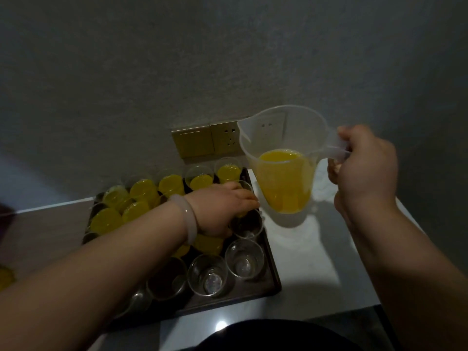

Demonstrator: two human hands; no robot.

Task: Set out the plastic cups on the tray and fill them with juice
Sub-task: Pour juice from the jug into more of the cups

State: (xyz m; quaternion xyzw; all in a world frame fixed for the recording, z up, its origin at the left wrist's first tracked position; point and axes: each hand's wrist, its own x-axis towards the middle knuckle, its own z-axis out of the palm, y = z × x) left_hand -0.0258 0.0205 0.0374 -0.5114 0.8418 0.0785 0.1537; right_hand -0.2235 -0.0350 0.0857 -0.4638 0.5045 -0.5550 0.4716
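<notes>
A dark metal tray point(272, 272) on the white counter carries several clear plastic cups. Those at the back and left, such as one filled cup point(145, 190), hold yellow juice. The front ones, such as one empty cup point(244, 260), hold nothing. My left hand point(220, 209) reaches over the tray's right side and its fingers curl round a cup point(247, 186) near the tray's right edge. My right hand point(364, 171) grips the handle of a translucent plastic jug point(282, 158), held above the counter just right of the tray. The jug is about half full of juice.
The white counter point(314, 249) stretches right of the tray under the jug. A grey wall stands close behind, with a gold switch and socket plate point(205, 140) just above the tray. Something yellow point(5, 277) shows at the far left edge.
</notes>
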